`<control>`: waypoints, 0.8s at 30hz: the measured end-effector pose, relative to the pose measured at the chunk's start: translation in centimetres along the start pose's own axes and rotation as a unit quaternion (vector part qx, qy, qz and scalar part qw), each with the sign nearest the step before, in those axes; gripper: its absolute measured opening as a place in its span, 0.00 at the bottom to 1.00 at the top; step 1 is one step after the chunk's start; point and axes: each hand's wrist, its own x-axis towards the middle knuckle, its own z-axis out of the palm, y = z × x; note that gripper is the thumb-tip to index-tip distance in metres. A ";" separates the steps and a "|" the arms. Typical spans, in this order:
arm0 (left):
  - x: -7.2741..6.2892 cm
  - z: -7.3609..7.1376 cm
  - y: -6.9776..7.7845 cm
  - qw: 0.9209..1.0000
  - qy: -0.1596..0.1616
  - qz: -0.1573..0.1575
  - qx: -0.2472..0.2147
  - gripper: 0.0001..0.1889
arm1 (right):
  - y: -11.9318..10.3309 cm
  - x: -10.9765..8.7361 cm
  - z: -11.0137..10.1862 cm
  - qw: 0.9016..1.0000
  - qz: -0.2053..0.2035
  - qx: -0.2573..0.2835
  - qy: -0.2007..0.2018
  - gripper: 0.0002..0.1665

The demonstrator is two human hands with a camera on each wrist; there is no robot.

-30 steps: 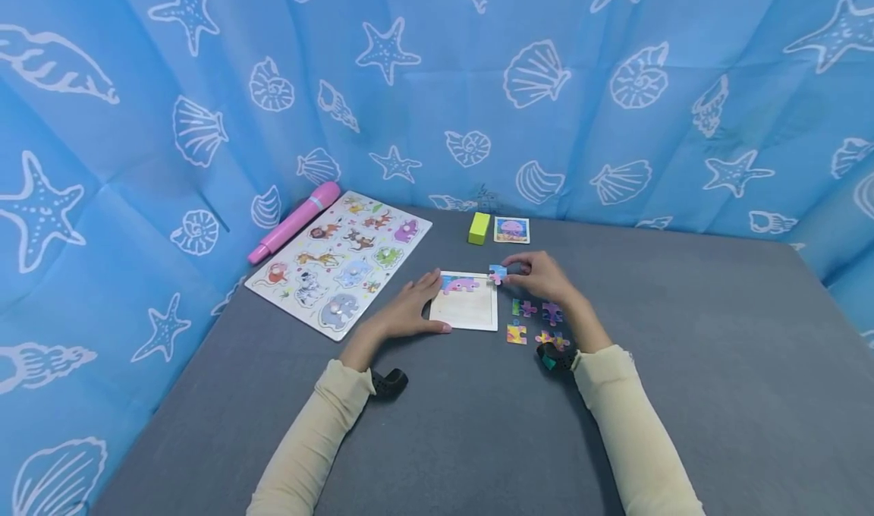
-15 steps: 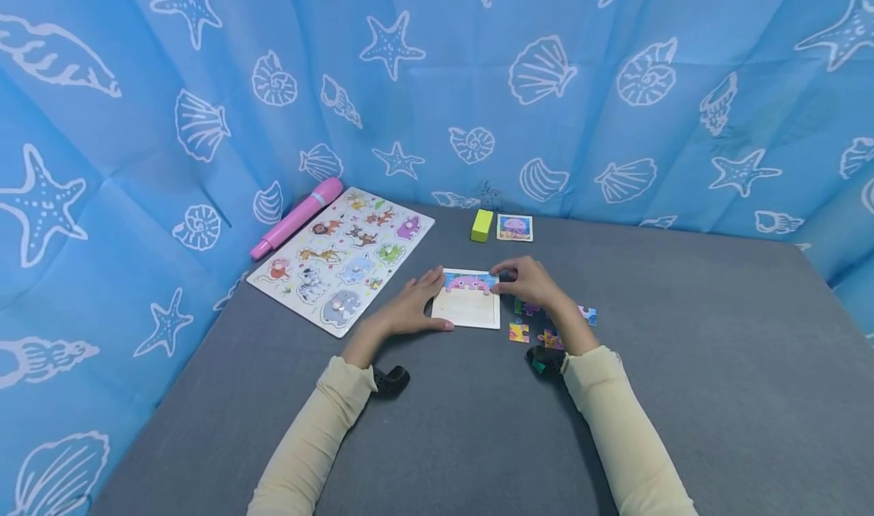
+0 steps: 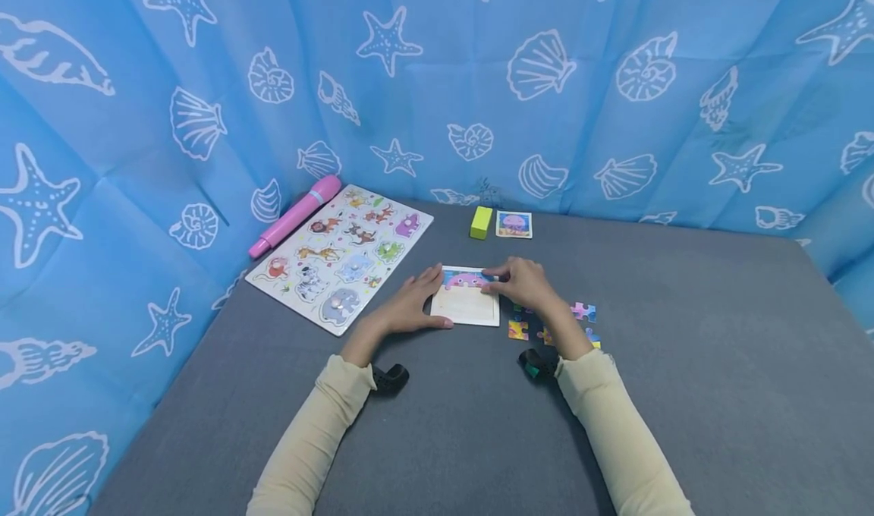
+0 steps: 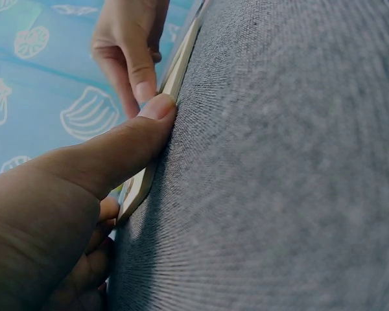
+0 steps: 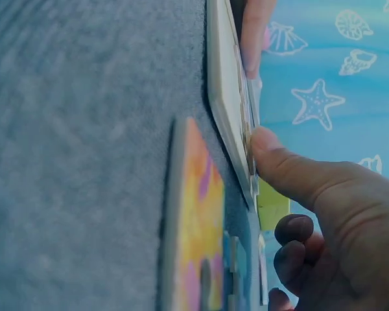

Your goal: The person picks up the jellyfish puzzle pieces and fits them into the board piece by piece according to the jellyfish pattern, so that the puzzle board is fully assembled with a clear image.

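A small wooden puzzle tray [image 3: 467,313] lies on the grey table, with pink and blue jigsaw pieces [image 3: 460,280] along its far side. My left hand [image 3: 410,303] grips the tray's left side, its thumb [image 4: 157,109] on the near edge and its fingers at the left edge. Over the tray's far right corner, my right hand [image 3: 526,282] pinches a puzzle piece between thumb and forefinger. That piece sits in the far row and is mostly hidden by the fingers. In the right wrist view, the right thumb [image 5: 272,152] touches the inlay.
Several loose jigsaw pieces [image 3: 517,329] lie right of the tray, partly under the right forearm. Behind stand a yellow-green block [image 3: 481,223] and a small picture card [image 3: 514,224]. An animal peg puzzle board [image 3: 372,254] and a pink pen-shaped toy [image 3: 295,216] lie left.
The right hand has brought a puzzle piece down into the tray's far right corner and shifted slightly left along the far row. The left hand stays on the tray.
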 end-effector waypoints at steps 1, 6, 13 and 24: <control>0.0 0.0 0.0 1.000 0.000 0.001 -0.001 0.50 | 0.0 0.0 0.0 1.000 0.005 -0.004 0.002 0.21; 0.0 -0.2 0.2 1.000 0.000 0.000 -0.001 0.50 | 0.4 0.3 0.2 1.000 0.021 0.001 -0.001 0.22; -0.1 -0.3 0.3 1.000 -0.004 -0.003 -0.003 0.50 | 0.0 0.5 -0.1 0.999 0.031 0.010 -0.023 0.21; -0.2 -0.3 0.2 1.000 -0.001 -0.001 -0.009 0.50 | 1.2 -1.3 -1.1 0.999 0.005 0.040 0.002 0.21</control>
